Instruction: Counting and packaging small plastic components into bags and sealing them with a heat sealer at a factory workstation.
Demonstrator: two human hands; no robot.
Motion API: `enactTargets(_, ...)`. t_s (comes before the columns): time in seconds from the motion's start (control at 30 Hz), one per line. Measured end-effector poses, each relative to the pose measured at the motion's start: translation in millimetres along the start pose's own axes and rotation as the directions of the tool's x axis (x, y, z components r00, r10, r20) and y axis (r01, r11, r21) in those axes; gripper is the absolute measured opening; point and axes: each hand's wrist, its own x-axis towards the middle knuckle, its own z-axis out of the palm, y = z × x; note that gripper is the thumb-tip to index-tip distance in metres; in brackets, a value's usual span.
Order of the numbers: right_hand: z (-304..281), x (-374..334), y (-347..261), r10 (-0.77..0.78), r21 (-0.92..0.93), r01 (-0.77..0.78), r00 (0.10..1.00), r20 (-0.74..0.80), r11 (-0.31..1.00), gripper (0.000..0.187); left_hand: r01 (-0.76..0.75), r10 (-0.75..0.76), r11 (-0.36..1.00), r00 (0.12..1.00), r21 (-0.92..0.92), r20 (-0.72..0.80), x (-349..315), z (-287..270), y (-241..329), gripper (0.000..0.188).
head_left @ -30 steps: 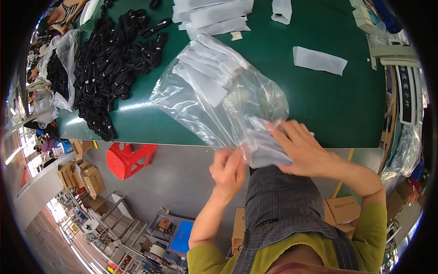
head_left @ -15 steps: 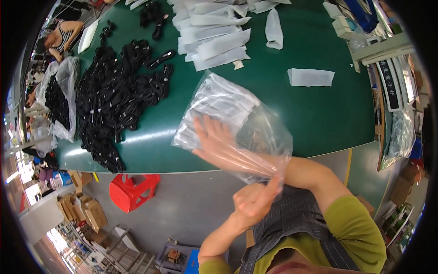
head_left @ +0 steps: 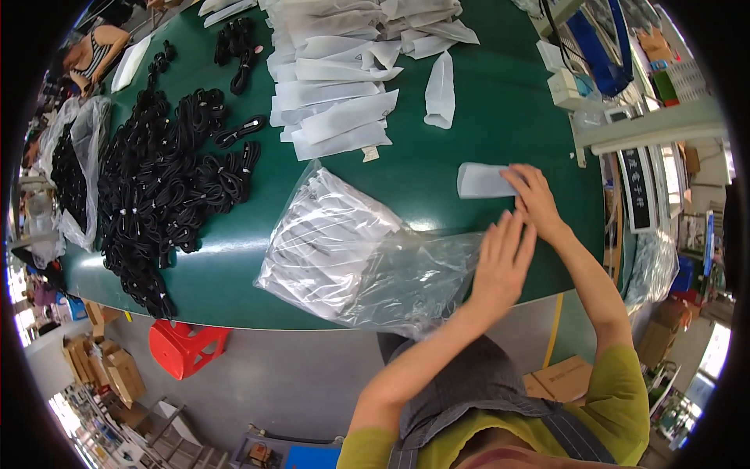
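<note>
A large clear plastic bag (head_left: 422,273) lies flat on the table's near side, its mouth toward me. Inside its far left part sits a bundle of white translucent pouches (head_left: 324,242). My left hand (head_left: 504,262) is over the right edge of the bag, fingers stretched out, holding nothing. Just beyond it, my right hand (head_left: 537,202) closes its fingers on the right end of a single flat white pouch (head_left: 480,181). The two hands are close together, fingertips nearly meeting.
A heap of black coiled cables (head_left: 168,180) covers the table's left side. Many filled white pouches (head_left: 336,78) lie in a pile at the far middle, one pouch (head_left: 440,90) apart. A red stool (head_left: 183,348) stands below the table edge. A metal frame (head_left: 656,125) borders the right.
Both hands have left the bag: my right arm came out of it and reached to the single pouch. My left hand let go of the bag's mouth and moved right. The bag now lies flat.
</note>
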Motion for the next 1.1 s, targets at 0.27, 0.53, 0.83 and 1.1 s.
enactTargets(0.27, -33.7, 107.4, 7.9, -0.311, 0.601, -0.105, 0.778, 0.546, 0.792, 0.040, 0.048, -0.056, 0.952, 0.998, 0.301, 0.019, 3.2, 2.2, -88.4, 0.051)
enactTargets(0.53, 24.7, 213.4, 16.5, -0.492, -0.116, 0.484, 0.869, -0.048, 0.867, 0.039, 0.076, -0.092, 0.926, 0.995, 0.371, 0.027, 5.1, -20.3, -73.1, 0.023)
enactTargets(0.83, 17.7, 197.2, -86.0, -0.440, 0.443, 0.353, 0.891, 0.110, 0.824, 0.041, 0.200, -0.214, 0.849, 0.976, 0.489, -0.028, -6.5, -31.4, -84.4, 0.022)
enactTargets(1.1, 60.1, 170.4, -101.8, -0.511, 0.074, 0.514, 0.858, -0.052, 0.855, 0.067, 0.212, -0.220, 0.881, 0.975, 0.424, -0.031, -2.0, -21.9, -71.2, 0.035)
